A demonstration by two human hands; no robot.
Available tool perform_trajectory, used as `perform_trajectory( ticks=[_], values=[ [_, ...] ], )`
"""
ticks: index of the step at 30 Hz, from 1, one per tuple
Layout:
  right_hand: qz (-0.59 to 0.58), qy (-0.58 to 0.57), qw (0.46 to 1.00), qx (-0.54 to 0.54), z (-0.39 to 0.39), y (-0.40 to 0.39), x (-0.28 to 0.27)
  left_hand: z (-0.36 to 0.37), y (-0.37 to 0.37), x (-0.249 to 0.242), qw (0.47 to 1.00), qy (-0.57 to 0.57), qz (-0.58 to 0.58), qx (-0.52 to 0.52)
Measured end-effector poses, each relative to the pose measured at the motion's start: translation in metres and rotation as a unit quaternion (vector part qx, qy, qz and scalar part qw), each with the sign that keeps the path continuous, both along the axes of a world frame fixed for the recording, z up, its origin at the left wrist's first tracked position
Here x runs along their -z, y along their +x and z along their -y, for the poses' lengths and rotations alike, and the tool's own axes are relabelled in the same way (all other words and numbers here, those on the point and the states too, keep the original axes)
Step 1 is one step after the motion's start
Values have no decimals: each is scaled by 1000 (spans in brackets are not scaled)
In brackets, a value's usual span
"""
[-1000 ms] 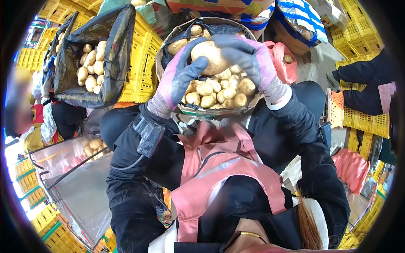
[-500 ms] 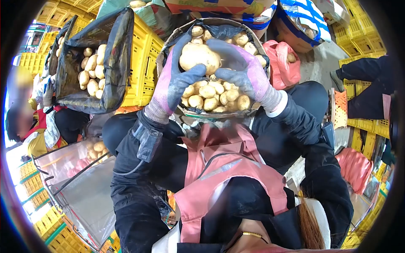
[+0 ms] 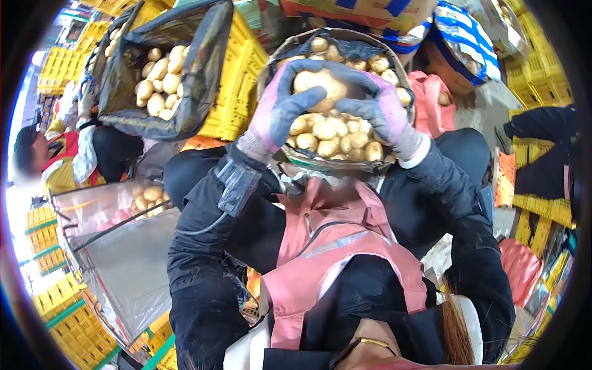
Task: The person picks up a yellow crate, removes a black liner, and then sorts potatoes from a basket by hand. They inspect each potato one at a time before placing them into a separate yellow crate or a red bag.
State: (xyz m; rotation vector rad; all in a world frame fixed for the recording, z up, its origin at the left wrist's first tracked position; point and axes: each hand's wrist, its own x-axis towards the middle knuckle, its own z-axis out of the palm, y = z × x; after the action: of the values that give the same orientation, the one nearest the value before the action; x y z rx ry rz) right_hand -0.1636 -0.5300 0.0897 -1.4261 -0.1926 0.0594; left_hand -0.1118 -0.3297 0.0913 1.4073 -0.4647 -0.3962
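Your left hand [image 3: 280, 108] gripped a large potato [image 3: 322, 88] above the round, black-lined basket [image 3: 351, 165] of smaller potatoes [image 3: 336, 134]; your right hand [image 3: 383, 108] curved its fingers at its other side, their grip unclear. Leftward, a yellow crate [image 3: 242, 80] with a dark liner [image 3: 206, 77] held more potatoes [image 3: 161, 80]; rightward, a pink bag [image 3: 427, 105] held one visible.

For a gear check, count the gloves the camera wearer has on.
2: one on the left hand, whose fingers and thumb are around the large potato; one on the right hand, close at that potato's right side. Neither is hidden.
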Motion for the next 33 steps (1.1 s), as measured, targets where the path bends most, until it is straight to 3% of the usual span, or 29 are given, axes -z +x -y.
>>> perform_trajectory(
  ticks=[1, 2, 3, 4, 5, 6, 8, 9, 10, 11, 12, 13, 14, 15, 16, 17, 19, 21, 22, 23, 24, 25, 26, 27, 29, 30, 31, 32, 33],
  values=[
    [-14, 26, 999, -12, -3, 2, 1, -4, 0, 1, 993, -89, -83, 7],
    [-3, -55, 998, -4, 0, 10, 5, -9, -3, -6, 988, -91, -124, -19],
    [-17, -43, 999, -3, 4, 17, 6, -15, -1, -14, 949, -174, -260, -34],
    [-21, -31, 999, 16, 6, 24, 9, -28, 4, -10, 993, -4, -1, -118],
    [-30, -24, 998, 44, 12, 31, 13, -37, 14, 2, 936, 164, 252, -182],
    [-29, -19, 996, 79, 21, 43, 30, -59, 42, 20, 908, 198, 289, -230],
    [-67, 0, 985, 161, 47, 67, 74, -90, 69, -7, 901, 183, 297, -257],
    [-96, -24, 976, 195, 62, 77, 92, -131, 93, 6, 808, 350, 363, -304],
    [-103, -115, 967, 201, 77, 91, 114, -127, 89, -9, 886, 204, 235, -344],
    [-107, -202, 953, 200, 85, 98, 134, -128, 82, -27, 921, 55, 98, -373],
    [-121, -304, 927, 183, 82, 95, 145, -145, 85, -26, 906, -248, -120, -320],
    [-130, -401, 892, 164, 75, 96, 156, -158, 91, -24, 764, -516, -317, -222],
    [-155, -476, 855, 134, 69, 98, 178, -147, 91, -18, 794, -441, -269, -320],
    [-179, -547, 811, 101, 62, 97, 206, -132, 89, -16, 793, -444, -269, -320],
    [-181, -594, 779, 89, 56, 95, 235, -116, 86, -13, 837, -389, -253, -291],
    [-231, -643, 724, 93, 32, 86, 195, -101, 82, -10, 876, -331, -236, -260],
    [-242, -675, 692, 84, 21, 90, 182, -75, 74, -8, 911, -266, -223, -223],
    [-199, -640, 730, 135, 33, 98, 214, -65, 70, 0, 942, -224, -191, -162],
    [-194, -533, 811, 142, 52, 106, 236, -59, 67, -3, 943, -204, -209, -161],
    [-193, -534, 810, 144, 56, 103, 228, -57, 66, -1, 943, -206, -207, -160],
    [-303, -281, 903, 118, 62, 99, 218, -54, 66, 3, 955, -173, -201, -136],
    [-386, -4, 919, 80, 63, 93, 204, -52, 65, 4, 965, -139, -193, -114],
    [-383, 97, 916, 74, 57, 85, 190, -48, 58, -4, 974, -73, -177, -120],
    [-341, 115, 931, 56, 42, 76, 159, -43, 56, -4, 972, -13, -199, -127],
    [-176, 3, 984, 26, 17, 56, 103, -35, 51, 9, 981, 93, -124, -114],
    [-176, 3, 984, 22, 10, 49, 76, -27, 42, 6, 983, 110, -117, -88],
    [-41, -107, 993, 1, 5, 43, 51, -22, 36, 5, 978, 178, -87, -66],
    [95, -213, 972, -18, 2, 36, 35, -13, 29, 11, 986, 156, -50, -42],
    [95, -211, 973, -15, 2, 29, 27, -5, 22, 18, 991, 132, -10, -15]
  ],
)
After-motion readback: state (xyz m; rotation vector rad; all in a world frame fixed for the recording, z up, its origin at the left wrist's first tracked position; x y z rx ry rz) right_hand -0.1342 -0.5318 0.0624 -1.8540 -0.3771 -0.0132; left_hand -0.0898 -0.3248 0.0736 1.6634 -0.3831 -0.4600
